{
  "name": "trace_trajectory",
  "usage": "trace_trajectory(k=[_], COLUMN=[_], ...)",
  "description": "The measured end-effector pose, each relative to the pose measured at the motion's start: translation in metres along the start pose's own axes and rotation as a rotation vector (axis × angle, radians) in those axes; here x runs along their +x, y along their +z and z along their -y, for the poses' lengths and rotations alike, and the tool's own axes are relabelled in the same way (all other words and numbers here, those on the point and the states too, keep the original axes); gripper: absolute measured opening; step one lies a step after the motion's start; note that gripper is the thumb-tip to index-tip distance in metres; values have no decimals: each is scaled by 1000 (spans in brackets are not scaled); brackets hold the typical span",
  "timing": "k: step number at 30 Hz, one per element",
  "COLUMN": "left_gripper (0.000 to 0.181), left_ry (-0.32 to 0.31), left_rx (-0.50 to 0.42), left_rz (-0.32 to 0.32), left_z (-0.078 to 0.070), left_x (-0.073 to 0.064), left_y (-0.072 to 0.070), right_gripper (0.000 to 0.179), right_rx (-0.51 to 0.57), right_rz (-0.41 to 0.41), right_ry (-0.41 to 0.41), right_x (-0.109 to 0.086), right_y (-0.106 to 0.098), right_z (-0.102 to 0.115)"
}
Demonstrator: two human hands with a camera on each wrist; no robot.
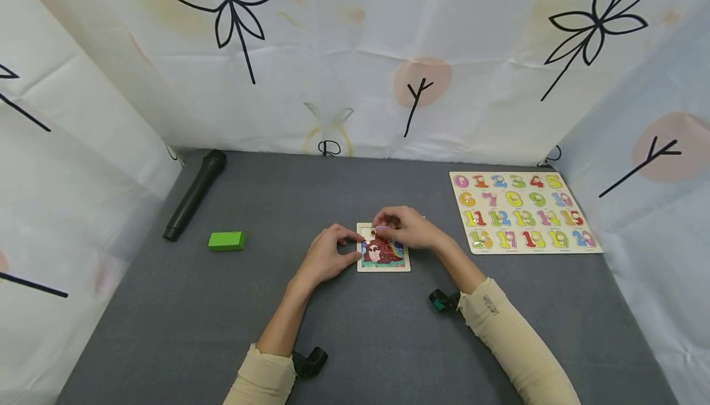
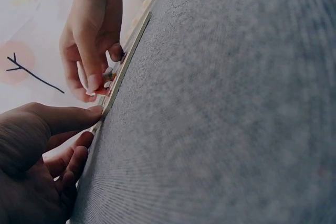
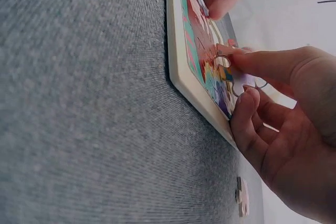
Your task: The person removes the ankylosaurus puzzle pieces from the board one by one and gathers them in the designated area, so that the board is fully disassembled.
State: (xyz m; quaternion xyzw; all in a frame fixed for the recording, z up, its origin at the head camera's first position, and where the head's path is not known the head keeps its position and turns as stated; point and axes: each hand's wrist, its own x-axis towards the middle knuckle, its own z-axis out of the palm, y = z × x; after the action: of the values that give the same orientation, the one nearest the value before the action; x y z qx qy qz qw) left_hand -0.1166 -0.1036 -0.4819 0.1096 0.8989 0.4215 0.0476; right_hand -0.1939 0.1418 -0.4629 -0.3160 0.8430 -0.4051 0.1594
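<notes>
A small picture jigsaw puzzle (image 1: 383,263) in a pale wooden tray lies on the grey table, showing a red-haired figure. My left hand (image 1: 327,253) rests its fingertips and thumb on the tray's left edge. At the upper part of the picture, my right hand (image 1: 407,227) pinches a jigsaw piece (image 3: 242,80) between thumb and fingers, just over the tray. Fingers cover much of that piece. In the left wrist view, the tray (image 2: 128,61) appears edge-on, with an orange-red bit under the right fingertips.
A wooden number board (image 1: 527,212) lies at the back right. On the left are a green block (image 1: 226,241) and a black microphone (image 1: 195,195). Beyond the tray in the right wrist view lies a loose piece (image 3: 243,198). Patterned white cloth (image 1: 344,53) walls the table.
</notes>
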Motion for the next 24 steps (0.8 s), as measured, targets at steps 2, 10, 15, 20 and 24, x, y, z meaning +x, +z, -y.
trace_trajectory(k=[2,10,15,20,24], left_gripper=[25,25,30,34,37], left_ry=[-4,11,49,98,153], left_rx=[2,36,56,64,74], left_rz=[-7,-9,16,44,112], left_z=[-1,0,1,0,-3], left_x=[0,-1,-3,-7,-9], left_y=[0,1,-1,-2,-3], right_gripper=[14,17,19,22,23], right_rx=[45,148,159,152,133], right_rz=[-10,-62,-91,-145,-197], right_ry=[-8,17,61,116,186], right_x=[-2,-15,-28,-42,-52], right_y=[-1,-9,-23,-39,-52], right_z=[-1,-2,-7,-18,-30])
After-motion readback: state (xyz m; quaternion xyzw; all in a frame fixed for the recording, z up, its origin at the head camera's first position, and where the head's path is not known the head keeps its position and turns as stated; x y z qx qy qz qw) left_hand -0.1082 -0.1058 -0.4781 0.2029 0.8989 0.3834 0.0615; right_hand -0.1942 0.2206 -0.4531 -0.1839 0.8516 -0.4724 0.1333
